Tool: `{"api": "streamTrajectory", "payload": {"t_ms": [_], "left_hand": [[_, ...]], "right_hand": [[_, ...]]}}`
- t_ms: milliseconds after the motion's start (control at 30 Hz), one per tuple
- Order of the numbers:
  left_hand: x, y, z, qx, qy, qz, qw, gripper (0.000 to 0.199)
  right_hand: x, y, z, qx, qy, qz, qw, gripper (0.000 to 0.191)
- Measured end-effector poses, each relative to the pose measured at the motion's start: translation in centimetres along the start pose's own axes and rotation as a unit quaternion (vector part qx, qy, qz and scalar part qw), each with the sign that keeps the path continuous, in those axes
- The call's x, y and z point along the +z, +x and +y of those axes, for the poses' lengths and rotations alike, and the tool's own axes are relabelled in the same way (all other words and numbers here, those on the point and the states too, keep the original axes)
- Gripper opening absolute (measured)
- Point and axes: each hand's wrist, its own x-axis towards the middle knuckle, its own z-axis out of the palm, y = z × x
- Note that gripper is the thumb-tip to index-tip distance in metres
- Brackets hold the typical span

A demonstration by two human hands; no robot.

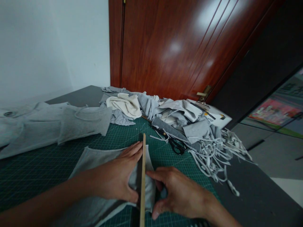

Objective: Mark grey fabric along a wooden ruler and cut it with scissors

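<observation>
A piece of light grey cloth (99, 157) lies flat on a green gridded cutting mat (118, 134). Across its right part runs a long wooden ruler (143, 170), seen nearly edge-on. My left hand (115, 176) lies spread on the cloth, fingertips and thumb against the ruler's left side. On the other side, my right hand (176, 189) is curled at the cloth's right edge, with the index fingertip touching it. A small rounded bluish-grey object (163, 192) shows between its fingers; I cannot make out what it is.
Black-handled scissors (177, 146) lie beside a heap of grey and cream cloth scraps (149, 105). Cut strips (210, 160) spill down the right side of the table. At the left is a stack of grey cloth pieces (54, 123). A wooden door (165, 47) stands behind.
</observation>
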Motion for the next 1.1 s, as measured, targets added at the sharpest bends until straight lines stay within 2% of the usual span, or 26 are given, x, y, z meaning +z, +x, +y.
{"api": "streamTrajectory", "payload": {"t_ms": [133, 233, 300, 333, 467, 567, 700, 800, 933, 1000, 1100], "left_hand": [[-0.7, -0.6, -0.2, -0.03, -0.021, -0.023, 0.999, 0.124], [-0.3, -0.9, 0.3, -0.044, -0.04, 0.038, 0.998, 0.101], [0.2, -1.0, 1.0, -0.055, -0.052, 0.09, 0.993, 0.086], [0.3, -1.0, 1.4, -0.062, -0.06, 0.099, 0.991, 0.081], [0.8, -0.8, 2.7, -0.093, -0.079, 0.05, 0.991, 0.068], [1.2, -0.6, 2.6, -0.104, -0.094, 0.046, 0.989, 0.071], [1.8, -0.5, 1.7, -0.102, -0.113, 0.08, 0.985, 0.09], [2.1, -0.5, 1.3, -0.1, -0.117, 0.099, 0.983, 0.094], [2.0, -0.4, 1.4, -0.103, -0.113, 0.086, 0.984, 0.098], [1.8, -0.4, 1.3, -0.098, -0.116, 0.077, 0.985, 0.107], [1.6, -0.4, 1.1, -0.079, -0.12, 0.071, 0.987, 0.12]], "right_hand": [[-0.2, -0.9, 1.0, -0.008, 0.072, -0.007, 0.997, 0.05], [-0.7, -1.8, 1.6, 0.017, 0.096, -0.001, 0.995, 0.051], [-1.0, -2.3, 1.8, 0.022, 0.072, 0.003, 0.997, 0.047], [-1.1, -2.5, 1.9, 0.022, 0.058, 0.003, 0.998, 0.044], [-1.1, -2.6, 1.5, 0.028, 0.017, 0.006, 0.999, 0.033], [-0.9, -2.6, 1.5, 0.046, 0.022, 0.015, 0.999, 0.03], [-0.9, -2.7, 1.6, 0.055, 0.025, 0.016, 0.998, 0.028], [-1.1, -3.0, 1.5, 0.049, 0.025, 0.013, 0.998, 0.03], [-0.9, -3.1, 1.5, 0.026, 0.031, 0.042, 0.998, 0.027], [-0.8, -2.5, 2.0, 0.023, 0.069, 0.055, 0.996, 0.023], [-0.9, -0.7, 3.1, 0.052, 0.22, 0.019, 0.974, 0.018]]}}
